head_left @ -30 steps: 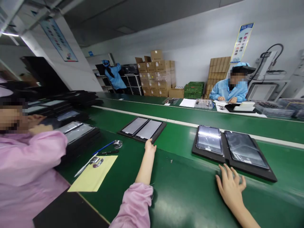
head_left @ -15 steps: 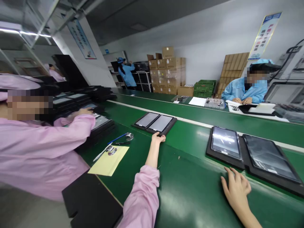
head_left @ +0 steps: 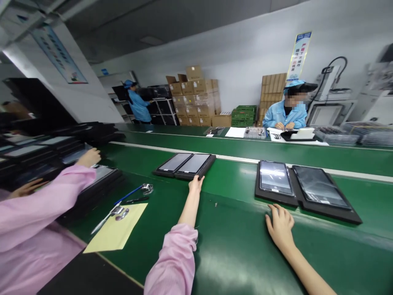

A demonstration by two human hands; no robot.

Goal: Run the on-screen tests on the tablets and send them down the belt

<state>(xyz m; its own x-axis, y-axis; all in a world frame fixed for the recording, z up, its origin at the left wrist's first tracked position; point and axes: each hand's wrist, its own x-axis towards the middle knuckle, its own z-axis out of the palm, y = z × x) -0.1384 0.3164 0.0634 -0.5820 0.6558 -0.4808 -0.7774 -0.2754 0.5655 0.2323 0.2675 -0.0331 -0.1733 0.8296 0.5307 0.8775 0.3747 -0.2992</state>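
My left hand [head_left: 195, 184] is closed on the near right edge of a black foam tray [head_left: 211, 162]. Side by side in that tray lie two tablets with pale grey screens, the left tablet [head_left: 176, 162] and the right tablet [head_left: 194, 163]. My right hand [head_left: 280, 225] is held over the green belt, fingers spread and slightly bent, with nothing in it. Just beyond its fingertips lies a second foam tray [head_left: 276, 198], holding a tablet with a bright reflection [head_left: 275, 177] and a darker tablet [head_left: 319, 185].
At left a co-worker's pink sleeve [head_left: 52, 188] reaches over stacked foam trays [head_left: 104, 184]. Yellow paper [head_left: 119, 231], a blue pen [head_left: 129, 195] and a tape roll [head_left: 147, 188] lie between us. Across the green belt [head_left: 236, 246] sits a person in blue [head_left: 285, 116].
My view has swung right, so the scene sits further left. My left hand stays at the tray's edge and my right hand remains open. The co-worker's hand at the stacks has changed pose.
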